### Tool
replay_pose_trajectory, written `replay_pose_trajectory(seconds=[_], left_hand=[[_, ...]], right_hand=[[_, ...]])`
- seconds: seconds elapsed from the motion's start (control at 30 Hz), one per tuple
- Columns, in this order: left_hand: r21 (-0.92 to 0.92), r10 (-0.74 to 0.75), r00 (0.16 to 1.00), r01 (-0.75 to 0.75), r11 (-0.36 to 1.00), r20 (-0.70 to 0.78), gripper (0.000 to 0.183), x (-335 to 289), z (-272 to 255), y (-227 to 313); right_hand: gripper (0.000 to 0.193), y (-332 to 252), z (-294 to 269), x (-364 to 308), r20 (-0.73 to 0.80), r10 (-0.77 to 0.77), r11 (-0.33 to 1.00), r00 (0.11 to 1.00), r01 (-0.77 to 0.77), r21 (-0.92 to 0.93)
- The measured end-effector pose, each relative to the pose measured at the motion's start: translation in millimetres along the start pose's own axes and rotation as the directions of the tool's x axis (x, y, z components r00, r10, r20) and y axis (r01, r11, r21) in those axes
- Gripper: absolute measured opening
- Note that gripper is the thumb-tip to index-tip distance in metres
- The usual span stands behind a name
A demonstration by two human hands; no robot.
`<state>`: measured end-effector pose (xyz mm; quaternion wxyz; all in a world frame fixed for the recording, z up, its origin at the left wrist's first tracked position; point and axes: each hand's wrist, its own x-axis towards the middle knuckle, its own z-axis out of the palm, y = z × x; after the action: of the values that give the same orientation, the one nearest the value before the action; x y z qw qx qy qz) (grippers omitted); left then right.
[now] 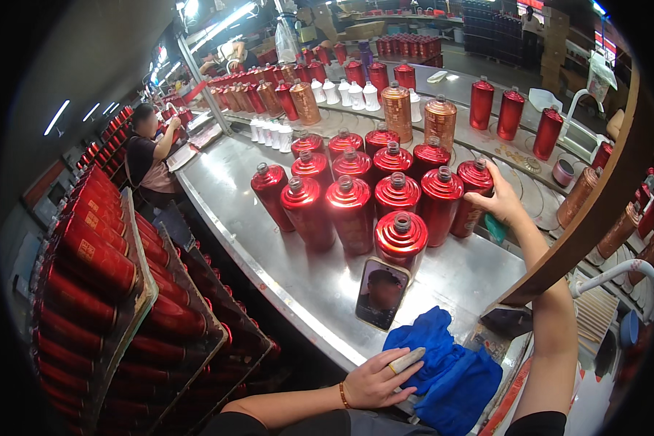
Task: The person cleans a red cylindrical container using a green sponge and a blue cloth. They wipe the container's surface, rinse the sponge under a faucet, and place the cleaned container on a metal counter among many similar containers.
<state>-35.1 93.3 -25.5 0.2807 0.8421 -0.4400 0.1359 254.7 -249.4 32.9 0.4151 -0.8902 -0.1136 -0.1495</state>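
Observation:
My right hand (507, 203) reaches to the right end of a group of shiny red bottles (349, 207). Its thumb and fingers close around the upper part of a red bottle (466, 207) with an uncapped clear neck. A small green piece (495, 229) shows just below that hand. My left hand (381, 379) lies with fingers stretched out at the edge of a crumpled blue cloth (461, 389). A pale cover sits on one of its fingers. In front of the nearest red bottle (401, 236) leans a phone (381, 293) with a lit screen.
A wooden bar (581, 211) rises close by my right forearm. Beyond the metal table (229, 196), a conveyor (479, 138) carries red and copper bottles and small white bottles (356, 96). Stacked racks of red bottles (87, 254) stand at left, with a co-worker (149, 149) farther off.

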Motion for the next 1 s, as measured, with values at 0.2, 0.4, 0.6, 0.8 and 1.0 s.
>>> replay_pose_trajectory(seconds=[0.2, 0.4, 0.6, 0.8, 1.0], left_hand=[[-0.038, 0.014, 1.0, -0.014, 0.999, -0.004, 0.053, -0.6, -0.2, 0.4], [-0.039, -0.003, 1.0, 0.003, 0.999, -0.001, 0.054, -0.3, -3.2, 0.6], [-0.04, -0.008, 1.0, 0.007, 0.999, -0.026, 0.056, -2.3, -0.7, 0.0], [-0.025, 0.003, 0.999, -0.004, 1.0, -0.039, 0.058, -1.7, -2.1, 0.2], [-0.005, 0.027, 0.999, -0.027, 1.0, -0.048, 0.057, 3.1, -4.3, -3.3]], right_hand=[[0.1, -0.7, -1.1, -2.1, 0.02, 0.013, 1.0, 1.0, -0.013, 0.005], [0.102, -2.3, -0.5, -3.7, 0.033, 0.022, 1.0, 0.999, -0.022, 0.003], [0.109, 3.4, -9.1, -8.3, -0.034, 0.002, 0.997, 0.999, -0.005, -0.081], [0.082, 3.2, -55.0, -22.5, -0.142, 0.063, 0.977, 0.988, -0.089, -0.192], [0.041, -6.6, -102.3, -44.0, -0.094, 0.068, 0.967, 0.993, -0.089, -0.239]])
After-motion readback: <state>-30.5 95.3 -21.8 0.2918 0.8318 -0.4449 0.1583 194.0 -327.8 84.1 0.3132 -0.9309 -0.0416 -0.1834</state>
